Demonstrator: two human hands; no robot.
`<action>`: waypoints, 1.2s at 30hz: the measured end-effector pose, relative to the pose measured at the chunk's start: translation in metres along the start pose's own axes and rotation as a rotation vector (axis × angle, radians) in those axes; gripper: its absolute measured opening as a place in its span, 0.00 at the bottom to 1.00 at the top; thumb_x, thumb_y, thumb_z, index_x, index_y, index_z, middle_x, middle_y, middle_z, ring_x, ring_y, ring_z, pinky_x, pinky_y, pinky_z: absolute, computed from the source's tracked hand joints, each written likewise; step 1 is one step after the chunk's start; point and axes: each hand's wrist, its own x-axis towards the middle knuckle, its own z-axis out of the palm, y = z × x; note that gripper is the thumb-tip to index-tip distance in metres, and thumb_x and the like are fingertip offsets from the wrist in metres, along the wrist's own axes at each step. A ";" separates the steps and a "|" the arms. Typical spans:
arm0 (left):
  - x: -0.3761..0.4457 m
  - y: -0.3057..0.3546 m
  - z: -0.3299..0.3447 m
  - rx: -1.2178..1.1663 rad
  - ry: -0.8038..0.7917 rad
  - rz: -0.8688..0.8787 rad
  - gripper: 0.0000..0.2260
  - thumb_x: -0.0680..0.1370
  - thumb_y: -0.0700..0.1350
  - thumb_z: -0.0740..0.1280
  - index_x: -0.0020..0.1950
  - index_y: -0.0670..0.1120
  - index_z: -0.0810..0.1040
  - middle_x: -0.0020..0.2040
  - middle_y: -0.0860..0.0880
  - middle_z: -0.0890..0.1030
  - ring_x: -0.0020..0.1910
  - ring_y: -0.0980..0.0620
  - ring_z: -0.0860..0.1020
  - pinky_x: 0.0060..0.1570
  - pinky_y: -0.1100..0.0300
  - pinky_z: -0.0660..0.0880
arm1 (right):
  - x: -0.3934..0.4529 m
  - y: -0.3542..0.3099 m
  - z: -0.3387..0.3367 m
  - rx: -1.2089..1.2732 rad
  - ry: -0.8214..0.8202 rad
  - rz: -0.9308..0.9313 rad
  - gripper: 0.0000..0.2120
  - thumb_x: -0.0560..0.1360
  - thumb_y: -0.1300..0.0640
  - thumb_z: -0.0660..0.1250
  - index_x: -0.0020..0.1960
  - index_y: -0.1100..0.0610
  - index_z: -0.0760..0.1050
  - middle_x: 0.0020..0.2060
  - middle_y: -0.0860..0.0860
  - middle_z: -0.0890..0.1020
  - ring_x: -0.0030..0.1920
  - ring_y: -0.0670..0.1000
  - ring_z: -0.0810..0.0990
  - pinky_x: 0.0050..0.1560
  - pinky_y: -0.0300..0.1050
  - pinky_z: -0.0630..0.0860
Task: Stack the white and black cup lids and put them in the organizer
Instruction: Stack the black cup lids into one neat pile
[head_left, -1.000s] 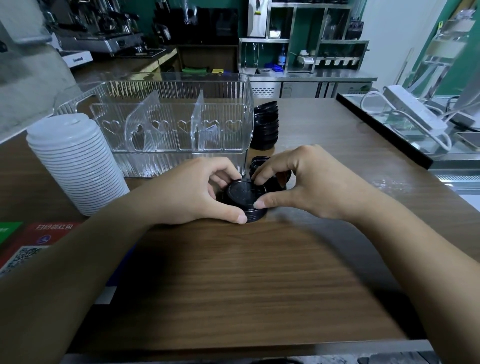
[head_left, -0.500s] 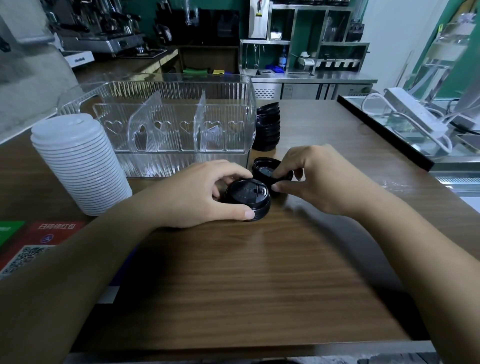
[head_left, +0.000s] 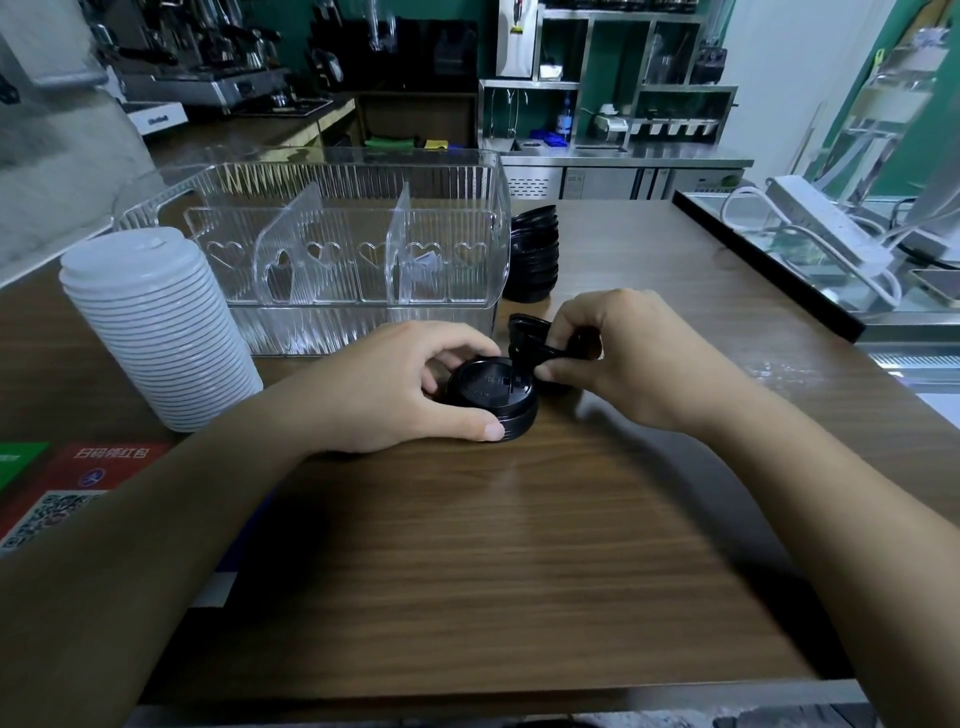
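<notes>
- the left hand (head_left: 410, 387) curls around the small stack of black lids (head_left: 491, 397) on the wooden table (head_left: 519, 545), thumb at the near rim, and holds it steady.
- the right hand (head_left: 618, 358) pinches one loose black lid (head_left: 540, 343), tilted, just behind the stack and touching it or nearly so.
- these lids look thin, light and a little flexible; i judge it is best to take them at the rim, because the smooth top can slip.
- the white lid stack (head_left: 156, 332) is tall and leaning, so it may topple; better to support it low and at the top.
- a second black stack (head_left: 532, 254) stands beside the clear organizer (head_left: 332, 249), which holds no lids yet.
</notes>
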 end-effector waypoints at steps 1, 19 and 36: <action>0.000 0.000 0.000 -0.001 0.004 0.004 0.30 0.74 0.67 0.83 0.75 0.67 0.80 0.64 0.65 0.84 0.59 0.70 0.81 0.58 0.66 0.77 | 0.000 0.000 -0.001 0.022 0.013 -0.005 0.09 0.75 0.51 0.83 0.46 0.52 0.84 0.40 0.46 0.85 0.40 0.42 0.81 0.40 0.31 0.71; 0.002 -0.001 0.002 -0.065 0.387 0.188 0.35 0.78 0.51 0.84 0.83 0.58 0.76 0.71 0.60 0.81 0.67 0.55 0.82 0.60 0.52 0.84 | 0.001 -0.006 -0.017 0.772 0.043 0.143 0.19 0.89 0.55 0.64 0.47 0.69 0.79 0.38 0.61 0.81 0.37 0.52 0.77 0.43 0.48 0.73; 0.003 -0.003 -0.001 -0.222 0.335 0.238 0.30 0.76 0.57 0.85 0.75 0.57 0.80 0.71 0.56 0.83 0.72 0.47 0.82 0.65 0.41 0.84 | -0.005 -0.017 -0.016 0.682 0.049 0.043 0.08 0.85 0.52 0.72 0.56 0.55 0.87 0.42 0.48 0.89 0.40 0.49 0.85 0.46 0.44 0.80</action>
